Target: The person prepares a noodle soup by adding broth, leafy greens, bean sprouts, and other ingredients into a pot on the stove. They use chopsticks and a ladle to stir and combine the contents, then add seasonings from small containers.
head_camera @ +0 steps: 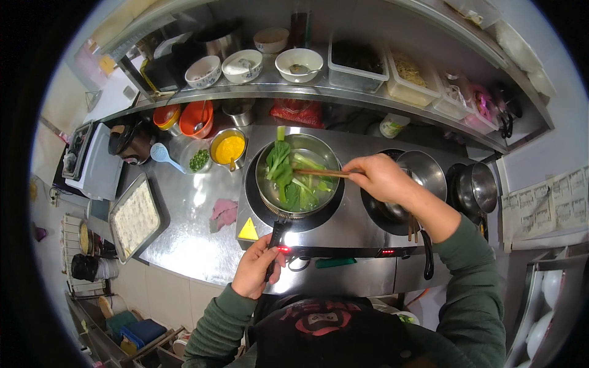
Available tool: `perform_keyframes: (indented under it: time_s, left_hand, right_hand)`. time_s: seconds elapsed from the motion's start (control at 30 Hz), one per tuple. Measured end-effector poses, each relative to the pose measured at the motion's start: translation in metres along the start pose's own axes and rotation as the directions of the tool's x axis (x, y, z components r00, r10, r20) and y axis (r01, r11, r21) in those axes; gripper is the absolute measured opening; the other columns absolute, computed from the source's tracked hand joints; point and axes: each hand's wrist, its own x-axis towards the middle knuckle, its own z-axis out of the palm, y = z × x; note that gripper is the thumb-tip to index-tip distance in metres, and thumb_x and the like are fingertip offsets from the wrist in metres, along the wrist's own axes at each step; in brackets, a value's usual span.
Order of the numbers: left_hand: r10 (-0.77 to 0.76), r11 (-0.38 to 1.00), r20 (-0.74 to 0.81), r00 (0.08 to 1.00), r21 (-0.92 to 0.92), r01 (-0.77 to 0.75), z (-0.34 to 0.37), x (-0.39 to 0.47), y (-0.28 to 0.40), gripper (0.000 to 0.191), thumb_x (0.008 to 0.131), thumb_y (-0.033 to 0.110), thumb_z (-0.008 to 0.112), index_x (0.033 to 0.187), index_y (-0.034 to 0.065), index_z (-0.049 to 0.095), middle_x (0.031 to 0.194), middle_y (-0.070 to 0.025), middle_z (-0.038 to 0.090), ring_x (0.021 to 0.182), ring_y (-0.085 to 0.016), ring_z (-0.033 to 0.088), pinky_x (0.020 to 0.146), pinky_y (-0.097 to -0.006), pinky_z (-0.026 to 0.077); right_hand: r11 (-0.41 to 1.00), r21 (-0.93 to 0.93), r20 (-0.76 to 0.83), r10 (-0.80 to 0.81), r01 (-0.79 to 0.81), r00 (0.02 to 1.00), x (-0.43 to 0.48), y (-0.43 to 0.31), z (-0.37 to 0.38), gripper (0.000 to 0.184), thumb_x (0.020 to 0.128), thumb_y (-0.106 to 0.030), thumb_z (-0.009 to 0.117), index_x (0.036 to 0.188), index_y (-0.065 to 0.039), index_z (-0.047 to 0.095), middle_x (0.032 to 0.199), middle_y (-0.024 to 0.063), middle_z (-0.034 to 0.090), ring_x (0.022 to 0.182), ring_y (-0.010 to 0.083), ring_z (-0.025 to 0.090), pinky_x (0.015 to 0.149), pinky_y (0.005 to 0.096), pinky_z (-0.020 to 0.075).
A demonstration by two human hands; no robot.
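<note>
A metal saucepan point(332, 154) holding leafy greens point(299, 193) in clear liquid rests on the left round hob of a steel cooker point(354, 234). My left hand point(260, 267) is wrapped around the pan's black handle point(276, 234), close to the cooker's front edge. My right hand point(382, 177) grips wooden chopsticks point(329, 173), whose far ends reach into the pan at the greens. One bunch of greens stands up at the pan's left side, its stalk over the back rim. The exact contact of the tips with the leaves is hidden.
On the right hob are more pans point(425, 172). To the left stand a metal bowl of yellow liquid point(229, 148), chopped green pieces point(199, 160), a blue skimmer point(162, 153), a pink cloth point(224, 213) and a floury tray point(135, 218). A steel shelf point(276, 89) with bowls and tubs spans the back.
</note>
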Motion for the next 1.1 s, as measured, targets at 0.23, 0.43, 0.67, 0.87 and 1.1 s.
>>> perform_keyframes:
  time_s: [0.23,0.43,0.67,0.87,1.1]
  left_hand:
    - [-0.027,0.999,0.013,1.000,-0.034,0.027,-0.012,0.001,0.000,0.042,0.101,0.008,0.045,0.142,0.0010,0.042,0.082,-0.0078,0.061,0.049,-0.011,0.049,0.045,-0.0211,0.037]
    - [-0.083,0.996,-0.041,0.996,0.014,0.083,-0.009,0.000,0.005,0.045,0.100,0.006,0.045,0.144,0.0031,0.040,0.083,-0.0115,0.062,0.054,-0.014,0.055,0.050,-0.0240,0.044]
    - [0.028,0.999,-0.154,0.988,0.031,-0.024,-0.014,-0.005,-0.010,0.047,0.104,0.036,0.042,0.131,-0.0027,0.045,0.084,-0.0194,0.064,0.059,-0.025,0.061,0.057,-0.0343,0.051]
    - [0.248,0.722,-0.238,0.939,0.692,-0.015,-0.010,-0.026,-0.020,0.028,0.103,0.028,0.047,0.120,0.0094,0.059,0.093,-0.0061,0.064,0.077,-0.023,0.062,0.074,-0.0367,0.052]
    - [-0.021,1.000,-0.450,0.893,-0.026,0.010,-0.018,-0.029,-0.057,0.035,0.101,0.033,0.048,0.107,0.0003,0.059,0.078,-0.0085,0.061,0.066,-0.018,0.058,0.062,-0.0309,0.047]
  right_hand:
    - [0.992,-0.124,-0.002,-0.035,0.034,0.999,-0.005,-0.007,-0.031,0.019,0.086,-0.014,0.064,0.102,-0.007,0.073,0.087,0.0168,0.070,0.082,0.0375,0.067,0.076,0.0460,0.0537]
    - [0.994,-0.032,0.266,0.111,-0.107,0.958,0.016,0.006,0.009,0.029,0.088,-0.021,0.065,0.112,-0.006,0.068,0.100,0.0189,0.070,0.093,0.0388,0.066,0.083,0.0440,0.0528]
    - [0.989,-0.135,-0.523,-0.019,-0.061,0.852,0.064,0.095,-0.132,0.031,0.095,-0.023,0.060,0.115,0.000,0.068,0.108,0.0196,0.070,0.100,0.0288,0.069,0.086,0.0395,0.0532]
    - [0.742,-0.589,-0.405,0.073,-0.321,0.911,0.179,0.246,-0.205,0.056,0.085,-0.043,0.065,0.130,-0.010,0.060,0.127,0.0211,0.062,0.119,0.0360,0.058,0.101,0.0466,0.0446]
    - [0.819,-0.470,-0.371,0.155,-0.329,0.915,0.232,0.269,-0.200,0.067,0.078,-0.038,0.073,0.136,-0.010,0.055,0.139,0.0191,0.054,0.130,0.0364,0.050,0.109,0.0440,0.0411]
